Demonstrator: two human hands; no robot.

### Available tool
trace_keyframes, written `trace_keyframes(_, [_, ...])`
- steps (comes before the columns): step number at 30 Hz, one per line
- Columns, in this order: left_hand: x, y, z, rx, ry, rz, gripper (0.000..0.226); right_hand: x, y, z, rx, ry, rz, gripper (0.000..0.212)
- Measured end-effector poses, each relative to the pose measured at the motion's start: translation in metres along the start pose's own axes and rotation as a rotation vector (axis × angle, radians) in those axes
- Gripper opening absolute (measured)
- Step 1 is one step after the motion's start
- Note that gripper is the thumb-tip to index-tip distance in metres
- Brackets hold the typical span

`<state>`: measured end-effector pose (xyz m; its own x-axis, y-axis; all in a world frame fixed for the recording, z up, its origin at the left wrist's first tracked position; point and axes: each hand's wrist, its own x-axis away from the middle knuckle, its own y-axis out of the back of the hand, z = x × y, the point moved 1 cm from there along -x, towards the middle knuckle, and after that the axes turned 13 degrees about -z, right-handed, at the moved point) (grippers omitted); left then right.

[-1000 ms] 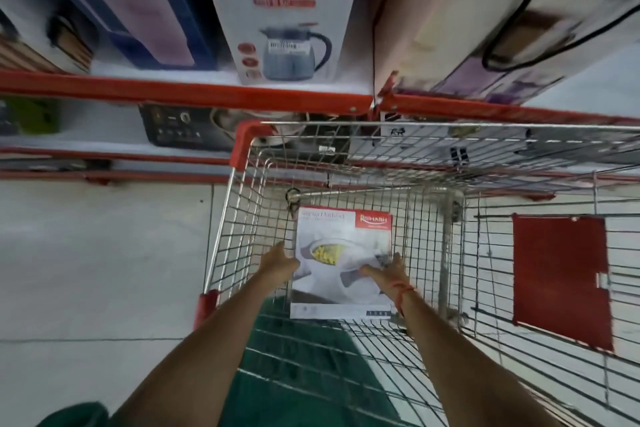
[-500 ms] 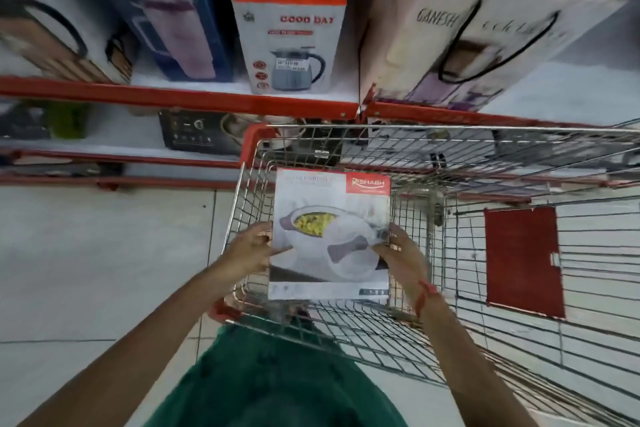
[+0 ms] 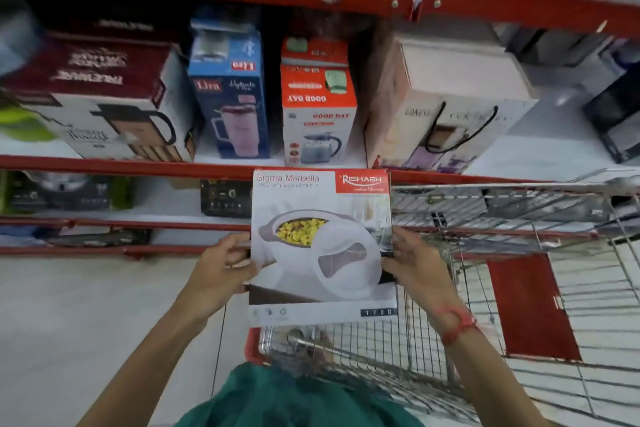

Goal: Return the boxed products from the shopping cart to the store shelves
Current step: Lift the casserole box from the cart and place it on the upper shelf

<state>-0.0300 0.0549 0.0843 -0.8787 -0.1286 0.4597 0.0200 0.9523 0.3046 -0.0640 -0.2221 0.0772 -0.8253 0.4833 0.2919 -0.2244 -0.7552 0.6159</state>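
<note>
Gripping casserole box (image 3: 322, 246) between both hands (image 3: 221, 270).

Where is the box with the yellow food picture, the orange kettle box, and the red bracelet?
casserole box (image 3: 322, 246), head view, on the printed dish picture on its front.
orange kettle box (image 3: 318, 114), head view, on its front face above the kettle picture.
red bracelet (image 3: 459, 324), head view, on the thread around the right wrist.

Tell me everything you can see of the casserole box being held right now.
The casserole box is a white cardboard carton with a red Rishabh corner panel, "Sigma Marbella" lettering and a picture of a white casserole holding yellow food. It is upright, printed face toward the camera, above the shopping cart. The left hand and right hand grip its side edges.
</note>
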Motion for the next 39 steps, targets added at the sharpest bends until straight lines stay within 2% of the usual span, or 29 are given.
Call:
trace_keyframes(5, [-0.017, 0.023, -0.038, 0.011, -0.169, -0.084, 0.039, -0.007, 0.009, 0.055, -0.006, 0.133, -0.139, 0.061])
trace_keyframes(12, [-0.036, 0.068, -0.145, 0.048, -0.494, -0.224, 0.044, -0.013, 0.042, 0.172, -0.077, 0.429, -0.319, 0.065])
trace_keyframes(17, [-0.041, 0.097, -0.232, 0.149, -0.726, -0.303, 0.046, -0.024, 0.083, 0.252, -0.182, 0.628, -0.479, 0.059])
trace_keyframes(22, [-0.055, 0.104, -0.307, 0.234, -0.896, -0.357, 0.044, -0.059, 0.112, 0.322, -0.368, 0.706, -0.502, 0.047])
trace_keyframes(27, [-0.111, 0.092, -0.343, 0.135, -0.934, -0.468, 0.05, -0.118, 0.101, 0.357, -0.317, 0.699, -0.643, 0.03])
trace_keyframes(33, [-0.17, 0.073, -0.351, 0.045, -0.919, -0.601, 0.049, -0.167, 0.075, 0.362, -0.254, 0.676, -0.734, 0.029])
trace_keyframes(39, [-0.195, 0.061, -0.337, 0.042, -0.931, -0.459, 0.044, -0.195, 0.059, 0.348, -0.175, 0.665, -0.715, 0.031])
